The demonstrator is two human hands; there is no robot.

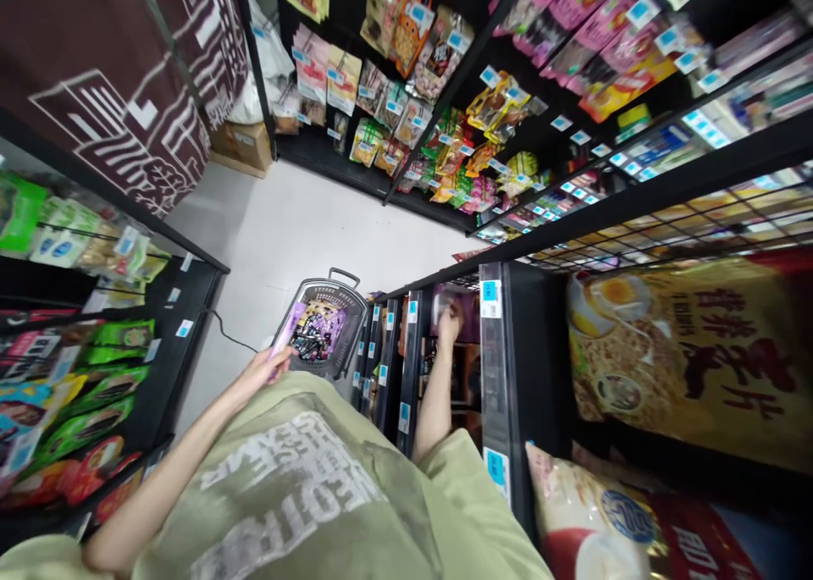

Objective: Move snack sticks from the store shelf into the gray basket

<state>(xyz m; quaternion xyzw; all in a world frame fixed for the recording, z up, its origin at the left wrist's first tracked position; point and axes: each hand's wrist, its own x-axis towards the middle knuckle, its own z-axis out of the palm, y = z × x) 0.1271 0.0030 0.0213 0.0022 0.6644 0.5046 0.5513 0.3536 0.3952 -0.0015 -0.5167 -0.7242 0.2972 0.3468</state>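
My left hand (268, 365) is closed around a slim, light purple package (289, 330), held upright at its lower end. Below and beyond it on the floor stands a dark grey shopping basket (356, 309), with purple and dark packets (321, 330) in it. My right hand (450, 319) reaches into the shelf on my right. Its fingers are curled at a purple package (440, 302) there, somewhat blurred, and they appear to grip its edge. Most of that package lies in shadow.
Black shelf uprights with price tags (490, 292) flank my right arm. Large cereal bags (686, 360) sit on the right. Snack racks (438, 63) line the far side, green packets (120, 368) the left. A cardboard box (245, 148) and thin cable (225, 330) lie on the floor.
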